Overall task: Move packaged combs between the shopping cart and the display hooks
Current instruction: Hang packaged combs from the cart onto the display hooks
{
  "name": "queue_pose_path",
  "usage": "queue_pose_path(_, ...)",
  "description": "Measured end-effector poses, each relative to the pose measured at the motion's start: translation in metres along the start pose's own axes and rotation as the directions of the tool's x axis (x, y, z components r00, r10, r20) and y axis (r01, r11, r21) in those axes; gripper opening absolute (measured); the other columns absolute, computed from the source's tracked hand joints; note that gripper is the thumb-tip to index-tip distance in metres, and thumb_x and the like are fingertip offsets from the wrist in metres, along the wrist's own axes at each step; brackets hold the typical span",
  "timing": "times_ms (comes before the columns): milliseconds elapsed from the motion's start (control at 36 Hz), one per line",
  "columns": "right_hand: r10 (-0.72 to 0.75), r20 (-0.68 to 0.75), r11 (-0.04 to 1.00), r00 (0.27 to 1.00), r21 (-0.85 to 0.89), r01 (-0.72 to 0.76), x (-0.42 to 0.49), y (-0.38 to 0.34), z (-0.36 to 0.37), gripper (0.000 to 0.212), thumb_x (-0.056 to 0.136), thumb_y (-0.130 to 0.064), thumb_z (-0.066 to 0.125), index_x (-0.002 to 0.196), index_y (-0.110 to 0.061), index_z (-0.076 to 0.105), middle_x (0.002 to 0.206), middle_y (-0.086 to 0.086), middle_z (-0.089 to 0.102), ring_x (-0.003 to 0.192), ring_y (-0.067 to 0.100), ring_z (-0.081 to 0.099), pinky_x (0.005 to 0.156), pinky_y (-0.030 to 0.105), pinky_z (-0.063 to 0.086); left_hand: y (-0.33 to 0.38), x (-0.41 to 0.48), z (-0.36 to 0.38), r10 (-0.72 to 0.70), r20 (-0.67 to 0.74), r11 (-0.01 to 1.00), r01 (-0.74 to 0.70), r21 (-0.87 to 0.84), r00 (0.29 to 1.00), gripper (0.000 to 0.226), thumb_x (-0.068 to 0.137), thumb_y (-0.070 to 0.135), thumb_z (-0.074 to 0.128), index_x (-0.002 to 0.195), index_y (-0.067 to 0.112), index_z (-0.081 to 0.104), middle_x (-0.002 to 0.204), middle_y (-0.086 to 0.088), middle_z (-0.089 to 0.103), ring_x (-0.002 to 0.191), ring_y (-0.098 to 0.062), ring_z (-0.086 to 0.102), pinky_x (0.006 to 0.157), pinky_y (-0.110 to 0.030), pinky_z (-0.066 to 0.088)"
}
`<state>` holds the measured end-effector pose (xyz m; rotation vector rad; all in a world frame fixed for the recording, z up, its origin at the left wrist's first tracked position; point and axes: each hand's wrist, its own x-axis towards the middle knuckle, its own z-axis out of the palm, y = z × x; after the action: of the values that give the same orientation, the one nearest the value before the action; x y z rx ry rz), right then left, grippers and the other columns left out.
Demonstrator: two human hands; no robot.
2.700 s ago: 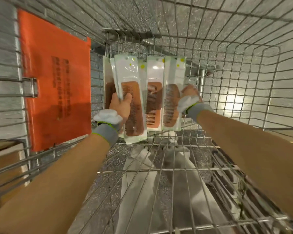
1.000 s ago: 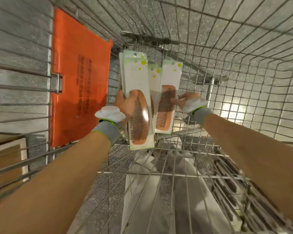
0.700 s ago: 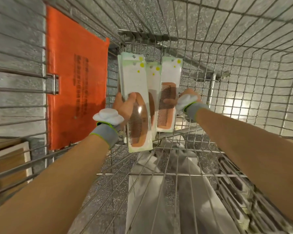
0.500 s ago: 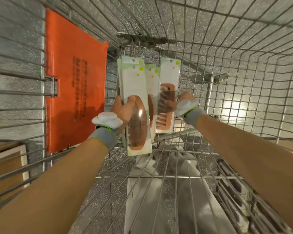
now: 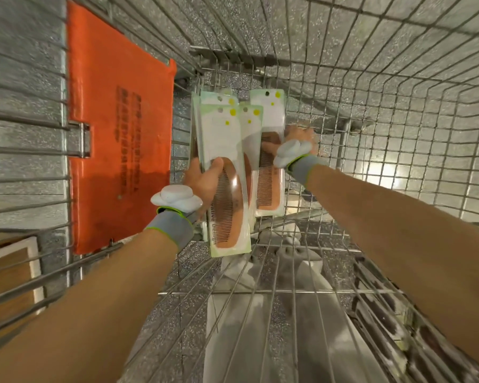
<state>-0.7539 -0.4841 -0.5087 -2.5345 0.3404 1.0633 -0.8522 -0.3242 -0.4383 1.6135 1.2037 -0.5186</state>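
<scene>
Reaching into the wire cart (image 5: pixel 371 78), both hands hold packaged combs upright near its far end. The left hand (image 5: pixel 203 183) grips a stack (image 5: pixel 224 150) of packs, thumb pressed across the front one over the comb, fingers hidden behind. The right hand (image 5: pixel 297 143) pinches a single pack (image 5: pixel 271 178) at its right edge, thumb on the front, fingers curled behind. That pack stands just beside the stack, and a middle pack (image 5: pixel 250 125) overlaps between them; which hand holds it I cannot tell. An orange flap (image 5: pixel 119 134) lies against the cart's left side. Grey wristbands (image 5: pixel 172 228) circle both wrists.
</scene>
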Motion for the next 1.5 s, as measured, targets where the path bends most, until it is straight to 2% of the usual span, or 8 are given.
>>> queue_pose_path(306, -0.005, -0.008, 0.986, 1.0, 0.164, 0.006, -0.011, -0.009, -0.019, 0.045, 0.097, -0.011, 0.049, 0.132, 0.012, 0.032, 0.139, 0.029, 0.04, 0.131, 0.044, 0.034, 0.083, 0.01, 0.046, 0.005, 0.002, -0.002, -0.009, 0.057, 0.998, 0.005, 0.062, 0.998, 0.031, 0.097, 0.04, 0.052, 0.119, 0.019, 0.053, 0.106, 0.001, 0.058, 0.101, -0.023, 0.056, 0.095, -0.033, 0.043)
queue_pose_path(472, 0.025, 0.031, 0.94, 0.999, 0.339, -0.034, -0.029, 0.008, -0.049, 0.053, 0.087, -0.039, 0.057, 0.126, -0.005, 0.044, 0.118, 0.005, 0.057, 0.112, 0.025, 0.055, 0.095, 0.033, 0.044, 0.02, -0.006, 0.002, 0.016, 0.065, 0.997, -0.021, 0.079, 0.998, 0.029, 0.097, 0.037, 0.051, 0.117, 0.016, 0.053, 0.107, 0.001, 0.056, 0.104, -0.021, 0.055, 0.097, -0.031, 0.039)
queue_pose_path(806, -0.086, 0.01, 0.868, 0.996, 0.492, 0.07, -0.158, 0.009, -0.17, 0.032, 0.085, -0.015, 0.065, 0.114, -0.005, 0.058, 0.1, 0.005, 0.062, 0.069, 0.014, 0.055, 0.057, 0.012, 0.047, 0.106, -0.104, 0.007, 0.077, 0.216, 0.932, -0.148, 0.332, 0.973, 0.095, 0.074, 0.078, 0.033, 0.15, 0.021, 0.026, 0.157, -0.007, 0.027, 0.145, -0.034, 0.02, 0.118, -0.05, 0.016)
queue_pose_path(1000, -0.035, -0.2, 0.824, 0.979, 0.548, 0.142, -0.241, -0.002, -0.237, 0.044, 0.079, -0.035, 0.071, 0.116, -0.011, 0.065, 0.099, 0.007, 0.065, 0.082, 0.019, 0.062, 0.072, 0.023, 0.053, 0.164, -0.169, 0.005, 0.252, 0.317, 0.95, -0.296, 0.099, 0.915, 0.064, 0.099, 0.049, 0.042, 0.149, 0.011, 0.03, 0.154, -0.008, 0.032, 0.143, -0.026, 0.028, 0.114, -0.028, 0.02)
queue_pose_path(1083, 0.061, -0.303, 0.768, 0.951, 0.623, 0.15, -0.299, -0.001, -0.255, 0.064, 0.07, -0.053, 0.069, 0.12, -0.012, 0.061, 0.111, 0.011, 0.066, 0.1, 0.028, 0.064, 0.089, 0.042, 0.053, 0.187, -0.21, -0.004, 0.367, 0.4, 0.904, -0.423, 0.06, 0.84, 0.061, 0.099, 0.049, 0.041, 0.146, 0.01, 0.037, 0.15, -0.01, 0.038, 0.139, -0.026, 0.036, 0.108, -0.023, 0.025)
queue_pose_path(1195, 0.109, -0.401, 0.698, 0.909, 0.682, 0.217, -0.357, -0.002, -0.267, 0.024, 0.085, -0.044, 0.064, 0.084, -0.021, 0.059, 0.095, 0.012, 0.069, 0.085, 0.03, 0.068, 0.078, 0.047, 0.057, 0.207, -0.255, -0.017, 0.348, 0.607, 0.89, -0.455, 0.024, 0.714, 0.083, 0.074, 0.07, 0.051, 0.134, 0.013, 0.052, 0.136, -0.013, 0.056, 0.125, -0.033, 0.053, 0.107, -0.05, 0.04)
queue_pose_path(1361, 0.285, -0.497, 0.602, 0.82, 0.758, 0.25, -0.44, 0.016, -0.274, 0.027, 0.088, -0.041, 0.062, 0.086, -0.013, 0.058, 0.086, 0.015, 0.068, 0.062, 0.02, 0.068, 0.061, 0.04, 0.06, 0.222, -0.329, -0.021, 0.434, 0.794, 0.771, -0.632, -0.083, 0.425, 0.029, 0.09, 0.022, 0.055, 0.098, -0.004, 0.064, 0.101, -0.026, 0.064, 0.091, -0.039, 0.061, 0.091, -0.05, 0.047)
queue_pose_path(1500, 0.416, -0.582, 0.578, 0.699, 0.763, 0.291, -0.529, 0.046, -0.288, 0.017, 0.09, -0.023, 0.061, 0.088, -0.008, 0.054, 0.066, 0.009, 0.055, 0.035, 0.004, 0.054, 0.038, 0.019, 0.049, 0.227, -0.417, -0.009, 0.457, 0.856, 0.574, -0.816, -0.077, 0.241, 0.034, 0.08, 0.036, 0.058, 0.105, 0.013, 0.057, 0.104, -0.012, 0.061, 0.094, -0.028, 0.059, 0.094, -0.044, 0.048)
